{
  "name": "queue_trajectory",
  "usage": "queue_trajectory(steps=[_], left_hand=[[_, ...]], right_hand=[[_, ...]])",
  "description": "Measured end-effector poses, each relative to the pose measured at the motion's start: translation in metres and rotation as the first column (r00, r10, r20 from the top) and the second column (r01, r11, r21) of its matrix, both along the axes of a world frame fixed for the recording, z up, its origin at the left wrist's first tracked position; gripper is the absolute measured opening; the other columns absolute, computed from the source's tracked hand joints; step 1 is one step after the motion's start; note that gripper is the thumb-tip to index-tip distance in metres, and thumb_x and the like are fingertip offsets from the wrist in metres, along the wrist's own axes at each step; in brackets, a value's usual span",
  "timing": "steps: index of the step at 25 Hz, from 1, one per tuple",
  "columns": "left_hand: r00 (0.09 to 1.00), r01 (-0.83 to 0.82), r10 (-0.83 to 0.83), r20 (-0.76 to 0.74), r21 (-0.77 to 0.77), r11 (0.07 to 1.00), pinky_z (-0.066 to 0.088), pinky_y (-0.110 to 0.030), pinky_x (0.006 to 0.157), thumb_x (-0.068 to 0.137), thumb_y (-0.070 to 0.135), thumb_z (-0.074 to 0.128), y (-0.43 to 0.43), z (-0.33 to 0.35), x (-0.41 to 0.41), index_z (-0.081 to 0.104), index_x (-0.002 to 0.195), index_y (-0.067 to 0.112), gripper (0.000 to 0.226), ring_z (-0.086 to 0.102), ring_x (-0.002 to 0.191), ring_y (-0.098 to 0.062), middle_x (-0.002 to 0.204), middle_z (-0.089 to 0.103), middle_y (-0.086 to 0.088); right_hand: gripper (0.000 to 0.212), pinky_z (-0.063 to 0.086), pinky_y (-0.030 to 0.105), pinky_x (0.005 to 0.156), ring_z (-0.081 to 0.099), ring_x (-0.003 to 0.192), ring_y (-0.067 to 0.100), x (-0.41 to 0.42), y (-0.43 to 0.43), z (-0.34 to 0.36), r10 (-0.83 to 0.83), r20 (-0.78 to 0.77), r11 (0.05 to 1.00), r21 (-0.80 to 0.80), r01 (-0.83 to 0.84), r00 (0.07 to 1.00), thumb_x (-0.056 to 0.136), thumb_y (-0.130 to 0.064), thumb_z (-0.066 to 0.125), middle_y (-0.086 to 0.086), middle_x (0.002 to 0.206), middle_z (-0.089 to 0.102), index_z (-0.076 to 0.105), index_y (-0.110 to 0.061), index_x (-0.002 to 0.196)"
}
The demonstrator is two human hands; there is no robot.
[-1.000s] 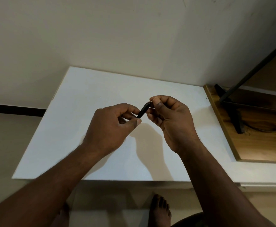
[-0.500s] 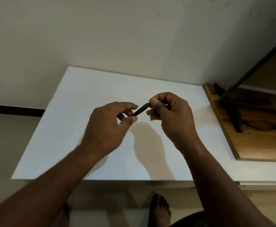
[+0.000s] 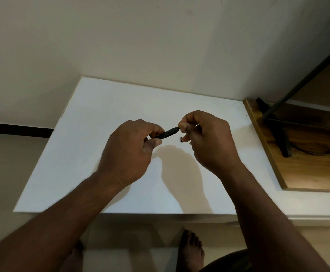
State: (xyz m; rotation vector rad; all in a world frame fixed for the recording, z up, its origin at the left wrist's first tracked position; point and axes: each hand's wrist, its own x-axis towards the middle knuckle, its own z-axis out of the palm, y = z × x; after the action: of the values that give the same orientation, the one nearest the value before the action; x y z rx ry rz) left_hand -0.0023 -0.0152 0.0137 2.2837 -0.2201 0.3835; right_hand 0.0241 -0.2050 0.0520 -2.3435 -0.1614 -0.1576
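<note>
The two hands hold one short black rod (image 3: 169, 133) in the air above the white table (image 3: 101, 154), between them and not touching the top. The left hand (image 3: 128, 152) pinches the rod's left end between thumb and curled fingers. The right hand (image 3: 209, 140) pinches the right end with its thumb and forefinger tips, and a small dark piece (image 3: 181, 139) shows under its lower fingers; what this piece is, I cannot tell. I judge that the step in hand is working on the rod's right end, either pulling something out or fitting it in. The next move probably needs the left hand to keep the rod steady while the right hand acts straight along its axis. Counted: one rod, one small piece, two hands, one table, one wooden board (image 3: 297, 169) at the right.
</note>
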Motion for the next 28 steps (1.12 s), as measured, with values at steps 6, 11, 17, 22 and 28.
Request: queue_trajectory(steps=[6, 11, 17, 22, 28], left_hand=[[0.997, 0.0, -0.009, 0.071, 0.118, 0.993, 0.048, -0.032, 0.071, 0.09, 0.017, 0.073, 0.0018, -0.0025, -0.0016, 0.074, 0.106, 0.023, 0.017, 0.057, 0.083, -0.017, 0.093, 0.071, 0.006], [0.992, -0.004, -0.025, 0.125, 0.225, 0.974, 0.04, -0.028, 0.07, 0.088, 0.014, 0.075, 0.0025, -0.0008, -0.0032, 0.074, 0.106, 0.017, 0.018, 0.057, 0.081, -0.021, 0.092, 0.073, 0.001], [0.988, -0.024, -0.017, 0.155, 0.263, 0.965, 0.039, -0.027, 0.069, 0.085, 0.014, 0.077, 0.0037, 0.001, -0.0038, 0.075, 0.104, 0.014, 0.019, 0.058, 0.079, -0.022, 0.091, 0.074, -0.001], [0.988, -0.033, -0.002, 0.153, 0.226, 0.973, 0.043, -0.026, 0.073, 0.088, 0.02, 0.076, 0.003, 0.0019, -0.0017, 0.075, 0.11, 0.016, 0.022, 0.061, 0.081, -0.021, 0.097, 0.075, -0.001], [0.994, -0.032, 0.019, 0.109, 0.113, 0.993, 0.055, -0.033, 0.078, 0.091, 0.023, 0.074, 0.0038, 0.005, 0.0, 0.075, 0.116, 0.02, 0.026, 0.066, 0.087, -0.02, 0.101, 0.077, 0.0]], right_hand=[[0.016, 0.063, 0.041, 0.074, 0.074, 0.07, 0.004, -0.0016, 0.0012, 0.0001, -0.026, -0.092, 0.997, 0.067, 0.033, 0.995, 0.103, -0.017, 0.065, -0.007, 0.081, 0.074, 0.072, -0.021, 0.089], [0.017, 0.06, 0.027, 0.069, 0.076, 0.069, 0.007, -0.0012, 0.0012, 0.0019, -0.067, -0.171, 0.976, 0.192, 0.1, 0.983, 0.1, -0.013, 0.068, -0.004, 0.074, 0.076, 0.076, -0.019, 0.086], [0.013, 0.057, 0.024, 0.067, 0.078, 0.072, 0.011, -0.0017, 0.0035, 0.0024, -0.037, -0.276, 0.925, 0.355, 0.137, 0.961, 0.1, -0.017, 0.072, 0.001, 0.081, 0.081, 0.078, -0.013, 0.089], [0.014, 0.06, 0.028, 0.072, 0.076, 0.075, 0.016, -0.0022, -0.0013, 0.0083, 0.055, -0.356, 0.817, 0.553, 0.163, 0.933, 0.102, -0.019, 0.068, 0.002, 0.087, 0.081, 0.078, -0.01, 0.098], [0.018, 0.059, 0.033, 0.076, 0.077, 0.077, 0.022, -0.0021, -0.0012, 0.0089, 0.051, -0.291, 0.804, 0.579, 0.134, 0.956, 0.107, -0.014, 0.059, 0.005, 0.09, 0.081, 0.076, -0.012, 0.108]])
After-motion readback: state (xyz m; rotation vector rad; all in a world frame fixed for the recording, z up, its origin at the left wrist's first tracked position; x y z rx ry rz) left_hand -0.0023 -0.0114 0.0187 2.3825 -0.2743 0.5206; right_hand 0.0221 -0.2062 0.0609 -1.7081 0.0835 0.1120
